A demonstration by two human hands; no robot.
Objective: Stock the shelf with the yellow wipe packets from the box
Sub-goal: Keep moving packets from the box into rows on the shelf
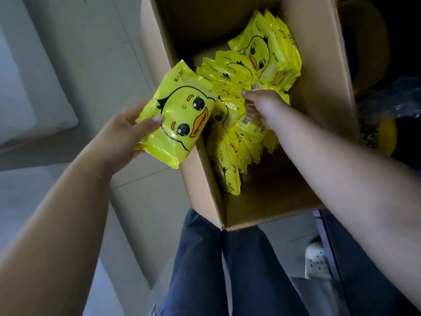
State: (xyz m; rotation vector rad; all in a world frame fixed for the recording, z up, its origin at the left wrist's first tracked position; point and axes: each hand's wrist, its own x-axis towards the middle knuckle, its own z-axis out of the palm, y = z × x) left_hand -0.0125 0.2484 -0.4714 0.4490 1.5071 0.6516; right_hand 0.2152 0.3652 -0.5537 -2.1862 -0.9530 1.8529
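Observation:
My left hand (124, 133) grips a yellow wipe packet (180, 115) with a duck face, held just outside the left wall of the open cardboard box (323, 87). Several more yellow packets (262, 60) stand and lean in rows inside the box. My right hand (260, 106) reaches down into the box among the packets, thumb on top of one and fingers tucked between them, so its grip is partly hidden. No shelf can be made out as such.
Pale floor tiles and a white ledge (34, 106) lie to the left. My legs in blue trousers (227, 270) are below the box. Dark space with yellow goods (364, 42) and a plastic bag (391, 99) sits at the right.

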